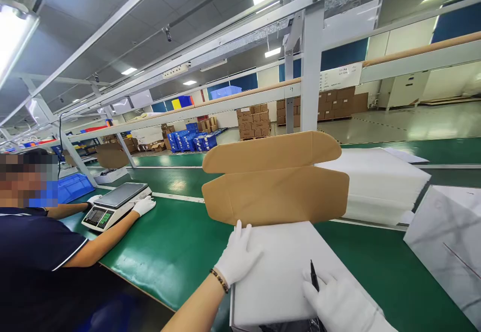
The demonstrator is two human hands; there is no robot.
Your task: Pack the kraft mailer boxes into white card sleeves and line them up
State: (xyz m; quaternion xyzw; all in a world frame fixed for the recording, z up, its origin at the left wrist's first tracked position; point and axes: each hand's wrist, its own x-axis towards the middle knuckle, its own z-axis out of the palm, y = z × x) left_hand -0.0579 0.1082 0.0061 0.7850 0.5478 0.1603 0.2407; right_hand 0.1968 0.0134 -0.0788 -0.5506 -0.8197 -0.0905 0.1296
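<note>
An open box (276,196) holds white foam (281,262) beneath the spread left hand (239,257); the right hand (336,297) pinches a pen (314,276).

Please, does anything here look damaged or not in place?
I see no clear damage. The white foam sheet looks slightly short, leaving black contents uncovered at the near end of the open cardboard box.

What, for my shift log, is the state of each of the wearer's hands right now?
Left hand: open, resting on the white sheet.
Right hand: partly closed, holding a pen.
</note>
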